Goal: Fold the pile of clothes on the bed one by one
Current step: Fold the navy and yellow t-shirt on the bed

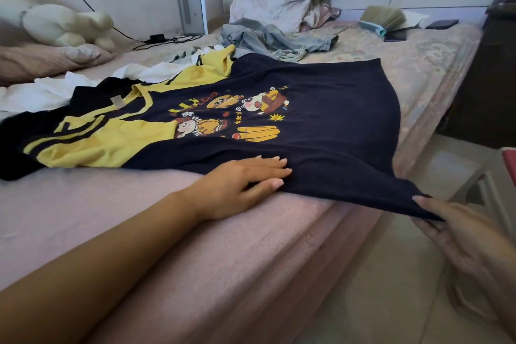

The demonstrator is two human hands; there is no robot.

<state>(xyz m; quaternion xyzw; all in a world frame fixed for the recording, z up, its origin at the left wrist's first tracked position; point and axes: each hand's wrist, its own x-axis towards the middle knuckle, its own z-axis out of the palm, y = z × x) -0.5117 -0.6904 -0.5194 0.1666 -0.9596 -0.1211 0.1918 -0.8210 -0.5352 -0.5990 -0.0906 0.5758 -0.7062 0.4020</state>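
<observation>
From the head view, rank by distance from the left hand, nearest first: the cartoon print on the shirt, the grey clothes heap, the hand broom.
From the left hand, flat on the shirt's near edge:
1. Cartoon print, just beyond, mid-shirt.
2. Grey clothes heap, farther back, behind the shirt.
3. Hand broom, far right, by the wall.

bed (111, 218) pink cover | on it: navy shirt (321, 109), white clothes (42, 92), grey garment (273, 39), plush toy (61, 22), brush (382, 18)

Showing two bare forearms, wearing no sleeves, watch or bracelet within view. Left hand (237, 184) displaying short, pale, unpainted nails and no rings. Right hand (458, 229) appearing blurred, one pale fingernail showing; further detail being indistinct.
</observation>
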